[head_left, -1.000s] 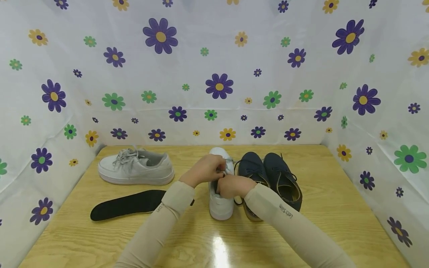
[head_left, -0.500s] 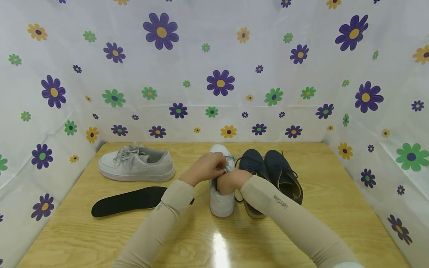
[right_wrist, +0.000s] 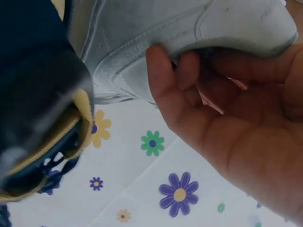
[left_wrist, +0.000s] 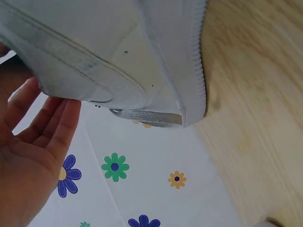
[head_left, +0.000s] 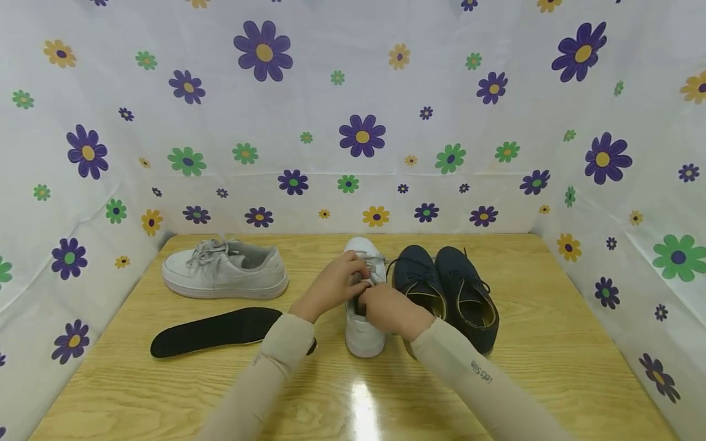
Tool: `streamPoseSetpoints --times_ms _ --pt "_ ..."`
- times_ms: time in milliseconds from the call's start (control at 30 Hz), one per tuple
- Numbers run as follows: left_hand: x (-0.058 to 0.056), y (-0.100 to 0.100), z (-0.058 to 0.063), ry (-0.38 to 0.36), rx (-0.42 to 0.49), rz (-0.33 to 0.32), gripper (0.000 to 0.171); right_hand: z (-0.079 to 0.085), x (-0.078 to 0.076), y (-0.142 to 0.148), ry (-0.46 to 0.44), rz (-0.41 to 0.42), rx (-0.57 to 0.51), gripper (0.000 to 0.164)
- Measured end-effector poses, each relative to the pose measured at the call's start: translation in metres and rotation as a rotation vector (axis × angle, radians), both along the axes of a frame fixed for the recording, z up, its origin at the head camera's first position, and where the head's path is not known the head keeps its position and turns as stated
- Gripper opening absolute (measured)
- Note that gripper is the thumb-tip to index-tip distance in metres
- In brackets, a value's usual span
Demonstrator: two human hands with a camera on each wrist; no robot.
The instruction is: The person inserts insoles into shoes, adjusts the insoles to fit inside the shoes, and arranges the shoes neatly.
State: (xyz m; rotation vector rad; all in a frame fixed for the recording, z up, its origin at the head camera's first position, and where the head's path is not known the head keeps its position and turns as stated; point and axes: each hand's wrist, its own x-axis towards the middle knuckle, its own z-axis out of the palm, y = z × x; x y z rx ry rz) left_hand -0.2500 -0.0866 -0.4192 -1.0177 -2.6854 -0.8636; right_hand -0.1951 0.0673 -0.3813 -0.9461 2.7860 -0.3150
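Note:
A white sneaker (head_left: 365,337) stands in the middle of the table, toe pointing away, heel toward me. At its tongue and laces my left hand (head_left: 331,285) grips the edge of the opening; the left wrist view shows its fingers (left_wrist: 66,123) against the upper's edge. My right hand (head_left: 394,309) holds the opening's other side, its fingers (right_wrist: 161,71) bent over the rim in the right wrist view. Inside the shoe a dark patch shows, mostly hidden by the hands. Left of it lies a black insole (head_left: 215,334), partly covered by my left forearm.
Another white sneaker (head_left: 223,275) sits at the back left, side on. Two dark navy lace-up shoes (head_left: 413,266) stand close beside my right hand. A flowered white cloth (head_left: 358,73) walls the wooden table (head_left: 551,367) at the back and sides.
My right hand reached deeper into the white sneaker, then came back up to its opening's right edge. My left hand stays near the tongue, its fingers slightly shifted. The insole lies still.

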Motion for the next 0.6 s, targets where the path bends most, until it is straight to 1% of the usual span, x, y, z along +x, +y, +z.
streamPoseSetpoints --times_ms 133,200,267,367,500,567,600 --pt "0.005 -0.005 0.000 -0.059 0.123 0.024 0.007 -0.005 0.004 0.005 0.043 -0.014 -0.116 0.017" --pt "0.007 -0.009 0.003 -0.082 0.191 0.054 0.007 -0.006 0.006 0.005 0.036 -0.052 -0.176 0.015" --pt "0.009 -0.014 0.006 -0.094 0.241 0.107 0.007 -0.008 0.009 0.004 0.034 -0.106 -0.228 0.016" --pt "0.008 -0.023 0.008 -0.100 0.303 0.227 0.007 -0.011 0.015 0.005 0.035 -0.186 -0.311 0.017" --pt "0.006 -0.036 0.008 -0.109 0.414 0.413 0.009 -0.018 0.024 0.007 0.084 -0.238 -0.426 0.018" --pt "0.007 -0.043 0.007 -0.089 0.487 0.500 0.010 -0.022 0.027 0.007 0.109 -0.252 -0.460 0.019" --pt "0.007 -0.047 0.006 -0.059 0.526 0.543 0.011 -0.024 0.028 0.007 0.116 -0.261 -0.468 0.020"
